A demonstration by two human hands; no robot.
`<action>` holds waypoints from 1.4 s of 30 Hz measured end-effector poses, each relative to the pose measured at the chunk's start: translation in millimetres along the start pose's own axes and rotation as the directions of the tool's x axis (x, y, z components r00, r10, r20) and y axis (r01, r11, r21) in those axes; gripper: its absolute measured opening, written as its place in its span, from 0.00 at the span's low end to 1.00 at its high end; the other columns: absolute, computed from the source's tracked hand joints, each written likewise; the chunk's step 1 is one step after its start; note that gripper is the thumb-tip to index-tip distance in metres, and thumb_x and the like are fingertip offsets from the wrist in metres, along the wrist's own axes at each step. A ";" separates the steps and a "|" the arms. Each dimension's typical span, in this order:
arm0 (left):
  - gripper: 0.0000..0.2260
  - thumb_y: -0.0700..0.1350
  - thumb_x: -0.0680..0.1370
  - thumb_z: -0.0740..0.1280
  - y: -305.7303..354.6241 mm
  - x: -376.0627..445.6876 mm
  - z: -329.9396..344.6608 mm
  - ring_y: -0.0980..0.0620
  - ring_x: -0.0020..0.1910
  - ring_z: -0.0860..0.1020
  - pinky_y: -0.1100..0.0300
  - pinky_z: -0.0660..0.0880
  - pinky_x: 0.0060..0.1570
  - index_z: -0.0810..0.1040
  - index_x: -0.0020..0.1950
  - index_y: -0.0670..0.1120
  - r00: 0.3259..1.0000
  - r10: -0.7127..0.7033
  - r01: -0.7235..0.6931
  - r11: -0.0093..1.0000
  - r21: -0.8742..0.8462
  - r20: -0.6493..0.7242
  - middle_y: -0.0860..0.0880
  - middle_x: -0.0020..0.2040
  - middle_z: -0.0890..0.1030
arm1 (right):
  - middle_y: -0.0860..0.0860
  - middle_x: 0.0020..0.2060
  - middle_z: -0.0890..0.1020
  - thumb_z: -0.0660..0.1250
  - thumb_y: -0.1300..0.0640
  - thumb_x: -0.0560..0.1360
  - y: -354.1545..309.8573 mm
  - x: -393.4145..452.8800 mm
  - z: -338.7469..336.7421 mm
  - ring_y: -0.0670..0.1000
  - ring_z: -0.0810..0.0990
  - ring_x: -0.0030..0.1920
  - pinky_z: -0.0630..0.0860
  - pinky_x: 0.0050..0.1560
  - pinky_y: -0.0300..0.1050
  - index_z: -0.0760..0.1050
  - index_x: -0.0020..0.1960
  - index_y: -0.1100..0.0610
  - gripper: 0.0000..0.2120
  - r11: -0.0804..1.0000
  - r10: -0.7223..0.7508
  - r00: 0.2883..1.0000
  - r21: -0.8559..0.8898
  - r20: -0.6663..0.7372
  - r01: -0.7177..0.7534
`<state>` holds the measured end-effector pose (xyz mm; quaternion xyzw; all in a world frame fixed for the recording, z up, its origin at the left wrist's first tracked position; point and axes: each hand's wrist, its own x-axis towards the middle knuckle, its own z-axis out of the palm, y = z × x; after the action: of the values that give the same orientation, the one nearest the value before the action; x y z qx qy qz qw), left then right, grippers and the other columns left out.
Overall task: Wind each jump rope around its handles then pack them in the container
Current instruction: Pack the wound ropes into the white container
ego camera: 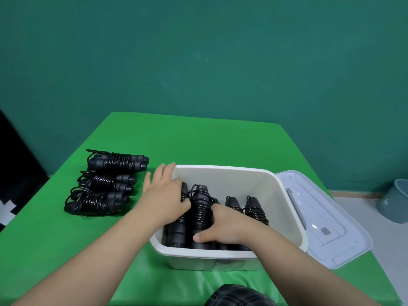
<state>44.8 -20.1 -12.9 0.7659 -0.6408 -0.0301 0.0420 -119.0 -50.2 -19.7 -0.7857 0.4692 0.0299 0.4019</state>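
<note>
**Head view: wound ropes, part packed, part waiting**

Item 1, bin [220, 171]: white, open-topped, on the green table [198, 138], its clear lid [331, 228] lying just beside its right wall. Several wound ropes lie inside, side by side, handles pointing away from you.

Item 2, middle rope [199, 206]: black, cord coiled tight around paired handles. Your right hand [223, 226] wraps it from the right, thumb on the near handle end, fingers hidden behind the coil. Your left hand [164, 195] lies flat and spread over the leftmost rope in the bin, fingertips reaching past the rim; it presses and does not close on anything.

Item 3, stack of three ropes [103, 184]: wound, on the table well left of the bin, untouched.

Handling notes, by judgement: each bundle looks light and firm at the handles, but the glossy cord seems springy and slick, so the coils may slip or unwind if you lift by the cord. Take hold across both handles at mid-coil, pinching the turns down, and keep loose end loops tucked as you seat each one.
</note>
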 end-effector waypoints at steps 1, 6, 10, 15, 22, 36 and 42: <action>0.24 0.57 0.76 0.59 -3.6 0.8 -1.3 0.47 0.75 0.45 0.44 0.45 0.73 0.68 0.70 0.49 1.000 0.017 -0.016 1.000 -0.021 0.020 0.49 0.77 0.46 | 0.54 0.46 0.82 0.75 0.50 0.68 -2.0 -0.6 -0.7 0.53 0.80 0.47 0.76 0.50 0.47 0.74 0.53 0.60 0.20 1.000 0.011 1.000 -0.004 -0.001 -0.011; 0.18 0.49 0.79 0.62 -25.3 3.8 -8.6 0.51 0.73 0.59 0.55 0.55 0.72 0.71 0.69 0.49 0.994 0.068 -0.095 0.912 -0.400 -0.081 0.51 0.73 0.62 | 0.53 0.52 0.79 0.72 0.45 0.70 -2.9 1.7 1.5 0.52 0.78 0.51 0.74 0.52 0.45 0.64 0.61 0.57 0.28 0.999 0.043 0.994 -0.024 -0.102 -0.046; 0.11 0.43 0.80 0.60 -46.8 -0.5 -5.9 0.46 0.59 0.75 0.55 0.70 0.57 0.76 0.61 0.49 0.964 -0.198 0.021 0.723 -0.691 -0.178 0.47 0.59 0.78 | 0.53 0.55 0.78 0.71 0.43 0.71 -3.5 6.1 -3.1 0.52 0.77 0.54 0.73 0.56 0.47 0.63 0.62 0.56 0.29 0.999 0.026 0.992 -0.027 -0.123 -0.030; 0.12 0.40 0.81 0.58 -69.8 9.8 18.6 0.45 0.52 0.77 0.51 0.73 0.52 0.75 0.62 0.46 0.941 -0.304 0.107 0.689 -0.717 -0.151 0.44 0.59 0.77 | 0.50 0.51 0.77 0.75 0.45 0.68 -8.9 16.5 -11.1 0.51 0.77 0.52 0.73 0.52 0.45 0.67 0.56 0.54 0.25 0.996 0.050 0.995 -0.066 -0.086 -0.056; 0.23 0.33 0.75 0.61 -110.2 45.1 49.4 0.47 0.73 0.56 0.51 0.51 0.73 0.68 0.69 0.44 0.924 -0.167 0.058 0.950 -0.307 -0.345 0.45 0.71 0.65 | 0.47 0.46 0.77 0.65 0.39 0.74 -1.0 20.8 -1.9 0.49 0.77 0.49 0.72 0.49 0.44 0.71 0.54 0.54 0.20 0.995 0.039 0.971 0.103 -0.234 -0.015; 0.29 0.38 0.66 0.72 -135.8 78.6 29.1 0.43 0.60 0.65 0.47 0.60 0.62 0.68 0.65 0.46 0.955 -0.079 0.126 0.981 0.148 -0.287 0.45 0.60 0.67 | 0.49 0.45 0.78 0.61 0.52 0.80 2.3 38.8 -0.8 0.52 0.78 0.50 0.70 0.50 0.41 0.74 0.58 0.55 0.11 0.987 0.080 0.883 0.160 -0.462 -0.005; 0.31 0.35 0.61 0.75 -81.0 51.8 -16.4 0.44 0.57 0.66 0.44 0.65 0.59 0.71 0.62 0.48 0.727 0.318 -0.360 0.931 0.057 -0.608 0.45 0.58 0.69 | 0.50 0.39 0.80 0.59 0.51 0.81 -5.1 34.2 -5.8 0.49 0.80 0.37 0.80 0.46 0.47 0.74 0.45 0.53 0.09 0.831 0.103 0.844 0.512 -0.526 0.218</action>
<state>134.9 -56.4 -4.5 0.6028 -0.7204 0.2048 0.2753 -97.9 -77.3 -27.2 -0.6263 0.5251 -0.3387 0.4662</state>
